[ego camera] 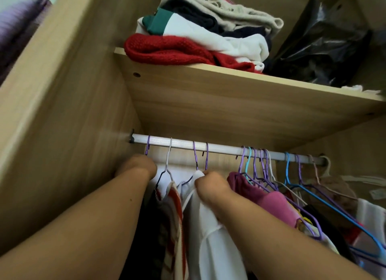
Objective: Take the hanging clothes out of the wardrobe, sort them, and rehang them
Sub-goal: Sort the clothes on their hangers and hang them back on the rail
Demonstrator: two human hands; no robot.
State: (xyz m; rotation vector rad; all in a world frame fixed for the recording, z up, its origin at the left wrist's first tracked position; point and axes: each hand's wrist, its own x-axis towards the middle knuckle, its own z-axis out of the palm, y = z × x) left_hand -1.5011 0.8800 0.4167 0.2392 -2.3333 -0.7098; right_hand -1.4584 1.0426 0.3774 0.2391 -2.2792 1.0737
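A white rail (225, 147) runs across the wardrobe under a wooden shelf. Several purple, white and blue hangers hook over it. My left hand (137, 166) is closed around the leftmost purple hanger (147, 147), just below the rail at its left end. My right hand (211, 183) is shut on the collar of a white garment (213, 242) hanging from a purple hanger (206, 156). Between my hands hangs a red and white striped garment (174, 204). To the right hang a pink garment (269, 200) and a bunch of further clothes.
The shelf (208, 87) above holds a stack of folded clothes, a red knit (167, 50) at the bottom, and a black plastic bag (321, 48). The wardrobe's side wall (62, 123) stands close on the left. An empty blue hanger (325, 204) hangs at the right.
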